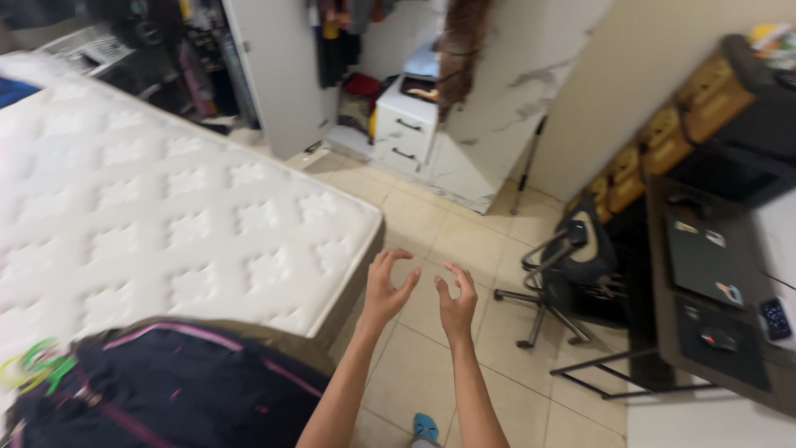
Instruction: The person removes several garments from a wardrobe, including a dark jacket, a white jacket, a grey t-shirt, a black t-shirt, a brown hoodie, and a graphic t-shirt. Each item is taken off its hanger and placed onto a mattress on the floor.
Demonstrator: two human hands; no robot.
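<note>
White quilted bare mattress (166, 207) fills the left, its corner just beside the left hand (386, 286). Both hands hang raised over the beige tiled floor (431, 224), fingers curled and apart, gripping nothing; the right hand (456, 300) faces the left, palms near together.

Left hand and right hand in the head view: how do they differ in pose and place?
The left hand is raised slightly higher than the right hand. The left hand lies nearer the corner of the bare white quilted mattress, the right hand nearer the black swivel chair. Both are empty, with fingers curled and spread, held apart over the beige tiled floor, palms turned toward each other.
</note>
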